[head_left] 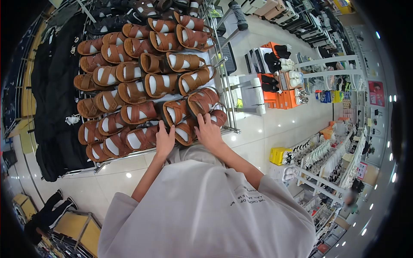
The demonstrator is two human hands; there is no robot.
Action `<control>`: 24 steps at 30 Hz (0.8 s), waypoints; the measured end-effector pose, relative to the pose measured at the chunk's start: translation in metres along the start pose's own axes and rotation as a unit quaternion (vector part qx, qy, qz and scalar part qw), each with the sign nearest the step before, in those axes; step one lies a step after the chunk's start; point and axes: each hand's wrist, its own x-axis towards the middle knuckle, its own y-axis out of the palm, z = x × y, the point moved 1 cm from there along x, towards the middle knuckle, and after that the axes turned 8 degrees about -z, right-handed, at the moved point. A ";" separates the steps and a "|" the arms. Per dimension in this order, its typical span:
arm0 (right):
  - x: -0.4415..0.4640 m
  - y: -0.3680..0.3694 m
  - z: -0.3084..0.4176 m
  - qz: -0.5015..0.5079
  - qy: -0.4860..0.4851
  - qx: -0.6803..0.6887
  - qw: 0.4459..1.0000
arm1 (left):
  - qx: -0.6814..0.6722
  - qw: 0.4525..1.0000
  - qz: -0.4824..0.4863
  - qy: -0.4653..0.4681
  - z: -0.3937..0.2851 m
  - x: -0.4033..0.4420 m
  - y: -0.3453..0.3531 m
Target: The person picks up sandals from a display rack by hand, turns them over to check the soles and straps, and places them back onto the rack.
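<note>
My left hand (pixel 165 138) is at the near edge of a display of brown strappy sandals. Its fingers are closed against the near end of a brown sandal (pixel 175 112) with white stuffing inside. To the right, my right hand (pixel 209 132) has its fingers bent over the near end of a reddish-brown sandal (pixel 203 100). Both sandals sit slightly higher than their neighbours. Another brown sandal (pixel 185 131) lies between my hands, partly covered. How far the fingertips reach under the soles is hidden.
Several rows of stuffed sandals (pixel 129 92) fill the metal-railed rack (pixel 129 155). Black garments (pixel 58 94) hang on the left. Orange shoe boxes (pixel 287 99) and a yellow box (pixel 279 155) stand rightward. A person (pixel 47 215) is at lower left.
</note>
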 end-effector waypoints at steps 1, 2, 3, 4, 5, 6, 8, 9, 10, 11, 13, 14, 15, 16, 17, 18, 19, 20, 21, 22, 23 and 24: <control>0.000 -0.001 -0.002 -0.004 -0.002 0.004 1.000 | 0.008 1.000 -0.006 0.017 0.002 -0.002 0.002; -0.001 -0.003 -0.003 -0.009 -0.004 0.009 1.000 | 0.017 0.999 -0.012 0.035 -0.001 -0.006 0.003; 0.000 -0.005 -0.004 -0.014 -0.006 0.012 1.000 | 0.025 0.998 -0.019 0.052 -0.004 -0.009 0.004; 0.001 -0.006 -0.007 -0.016 -0.015 0.018 1.000 | 0.015 0.998 -0.030 0.057 -0.008 -0.012 0.006; 0.003 -0.008 -0.010 -0.018 -0.025 0.023 0.999 | 0.006 0.997 -0.041 0.062 -0.011 -0.017 0.008; 0.004 -0.010 -0.013 -0.019 -0.035 0.028 0.999 | -0.004 0.996 -0.053 0.066 -0.014 -0.022 0.010; 0.010 -0.019 -0.020 -0.022 -0.052 0.039 0.998 | -0.081 0.996 -0.041 -0.017 -0.011 -0.031 0.021; 0.013 -0.024 -0.024 -0.023 -0.060 0.044 0.997 | -0.120 0.990 -0.035 -0.058 -0.011 -0.035 0.027; 0.015 -0.029 -0.029 -0.019 -0.066 0.046 0.997 | -0.250 0.962 -0.048 -0.097 -0.013 -0.042 0.036; 0.017 -0.033 -0.034 -0.016 -0.072 0.049 0.996 | -0.282 0.952 -0.052 -0.103 -0.017 -0.045 0.041; 0.017 -0.038 -0.046 -0.009 -0.082 0.060 0.995 | -0.346 0.929 -0.060 -0.116 -0.024 -0.053 0.051; 0.017 -0.039 -0.052 -0.005 -0.088 0.067 0.994 | -0.338 0.932 -0.072 -0.105 -0.030 -0.056 0.055; 0.016 -0.039 -0.057 -0.002 -0.094 0.075 0.993 | -0.310 0.943 -0.076 -0.098 -0.030 -0.058 0.059; 0.015 -0.041 -0.062 -0.001 -0.092 0.085 0.992 | -0.281 0.952 -0.080 -0.092 -0.027 -0.059 0.063; 0.012 -0.042 -0.065 0.000 -0.090 0.094 0.992 | -0.252 0.960 -0.085 -0.087 -0.025 -0.060 0.067; 0.010 -0.042 -0.068 0.001 -0.087 0.104 0.991 | -0.227 0.964 -0.100 -0.099 -0.022 -0.061 0.071; 0.007 -0.042 -0.070 0.003 -0.087 0.107 0.990 | -0.202 0.966 -0.115 -0.112 -0.020 -0.062 0.076; 0.004 -0.041 -0.071 0.005 -0.087 0.110 0.990 | -0.176 0.968 -0.129 -0.124 -0.020 -0.064 0.078; 0.002 -0.040 -0.072 0.007 -0.087 0.114 0.990 | -0.185 0.959 -0.162 -0.139 -0.022 -0.066 0.080; -0.001 -0.040 -0.072 0.012 -0.089 0.119 0.989 | -0.159 0.960 -0.180 -0.141 -0.021 -0.064 0.079; -0.004 -0.039 -0.073 0.014 -0.086 0.124 0.988 | -0.132 0.961 -0.197 -0.144 -0.019 -0.062 0.078; -0.008 -0.038 -0.073 0.018 -0.084 0.128 0.988 | -0.102 0.964 -0.206 -0.132 -0.011 -0.055 0.075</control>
